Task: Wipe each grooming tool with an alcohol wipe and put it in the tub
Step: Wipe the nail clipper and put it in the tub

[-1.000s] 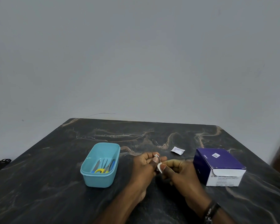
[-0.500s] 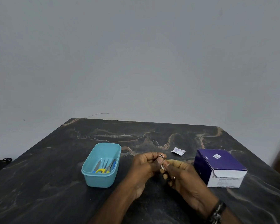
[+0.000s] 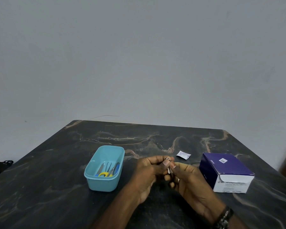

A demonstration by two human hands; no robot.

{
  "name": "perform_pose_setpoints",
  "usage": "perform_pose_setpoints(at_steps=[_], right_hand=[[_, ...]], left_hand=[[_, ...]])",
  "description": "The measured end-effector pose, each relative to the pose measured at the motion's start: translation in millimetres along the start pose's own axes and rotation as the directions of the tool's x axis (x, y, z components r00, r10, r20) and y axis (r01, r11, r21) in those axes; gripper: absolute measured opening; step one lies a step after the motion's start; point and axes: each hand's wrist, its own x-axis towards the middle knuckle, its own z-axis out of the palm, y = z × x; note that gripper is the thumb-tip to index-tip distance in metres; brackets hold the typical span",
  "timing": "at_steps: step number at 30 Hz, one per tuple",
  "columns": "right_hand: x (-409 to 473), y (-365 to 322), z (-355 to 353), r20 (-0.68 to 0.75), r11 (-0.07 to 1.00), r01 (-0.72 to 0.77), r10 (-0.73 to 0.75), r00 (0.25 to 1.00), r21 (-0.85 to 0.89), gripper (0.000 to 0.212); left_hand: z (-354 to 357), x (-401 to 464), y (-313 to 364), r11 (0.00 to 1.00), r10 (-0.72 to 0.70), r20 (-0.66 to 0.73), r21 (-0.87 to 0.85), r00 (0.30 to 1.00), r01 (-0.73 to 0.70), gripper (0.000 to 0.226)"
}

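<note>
Both hands shifted slightly right and closer together since earlier frames; white wipe, plain before, now mostly tucked between fingers. Small metal grooming tool, exact type too small to tell, pinched at its top by left hand fingers. Right hand fingers pinch alcohol wipe against tool, above bench. Judgement: wiping mid-stroke, tool not yet ready for tub. Teal tub left of hands holds scissors and other tools. Torn sachet and purple wipe box at right.

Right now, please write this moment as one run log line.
left hand pinches small metal tool | right hand rubs wipe on it | tub holds tools
</note>
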Motion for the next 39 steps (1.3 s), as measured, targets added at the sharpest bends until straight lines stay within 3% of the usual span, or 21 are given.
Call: perform_pose_setpoints(at_steps=[7, 13, 17, 21, 27, 32, 39], right_hand=[[1, 4, 3, 0.010, 0.999, -0.021, 0.022, 1.000, -0.028, 0.025], [1, 2, 2, 0.005, 1.000, -0.004, 0.004, 1.000, -0.025, 0.024], [-2, 3, 5, -0.018, 0.994, -0.038, 0.036, 0.999, -0.107, 0.020], [2, 3, 2, -0.184, 0.989, 0.057, -0.083, 0.979, -0.139, 0.016], [8, 5, -4, -0.363, 0.965, 0.163, -0.229, 0.903, -0.203, 0.011], [8, 7, -7, -0.365, 0.952, 0.221, -0.287, 0.886, -0.213, 0.011], [10, 10, -6, -0.350, 0.935, 0.252, -0.329, 0.877, -0.248, 0.011]], left_hand=[[-3, 0, 2, 0.994, 0.069, -0.029, -0.085, 0.997, -0.071, 0.014], [-1, 2, 0, 0.997, 0.051, 0.006, -0.066, 0.999, -0.051, 0.029], [-7, 6, 4, 0.980, 0.116, -0.149, -0.143, 0.982, -0.138, 0.019], [-7, 5, 2, 0.961, 0.274, -0.322, 0.116, 0.906, -0.250, 0.012], [2, 8, -12, 0.968, 0.226, -0.225, 0.162, 0.948, -0.192, 0.021], [7, 9, -19, 0.968, 0.188, -0.122, 0.191, 0.975, -0.162, 0.035], [8, 9, -21, 0.958, 0.202, -0.114, 0.227, 0.973, -0.173, 0.033]])
